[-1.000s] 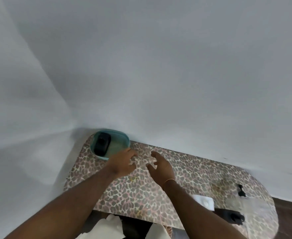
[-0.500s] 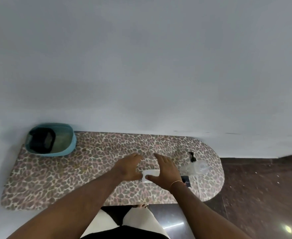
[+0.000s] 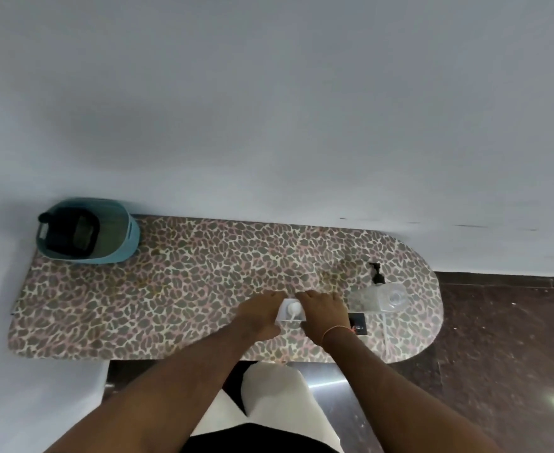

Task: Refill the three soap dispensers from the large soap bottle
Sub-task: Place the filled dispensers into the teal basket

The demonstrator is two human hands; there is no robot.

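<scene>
A white square soap dispenser [image 3: 291, 310] with a white pump top stands near the front edge of the leopard-print table [image 3: 171, 289]. My left hand [image 3: 258, 314] holds its left side and my right hand [image 3: 325, 313] holds its right side. Just right of my right hand a clear dispenser [image 3: 379, 299] stands without a pump. A black pump head [image 3: 377, 274] lies behind it, and a thin white tube [image 3: 385, 335] lies in front. A black dispenser [image 3: 358, 323] shows partly behind my right wrist.
A teal basket [image 3: 131, 238] sits at the table's back left corner with a dark container [image 3: 70, 232] inside. A pale wall runs along the far edge. Dark tiled floor [image 3: 497, 354] lies to the right, and my knees are under the front edge.
My hands have moved right from near the basket to the white dispenser and closed in on its two sides. The view has swung right and down with them.
</scene>
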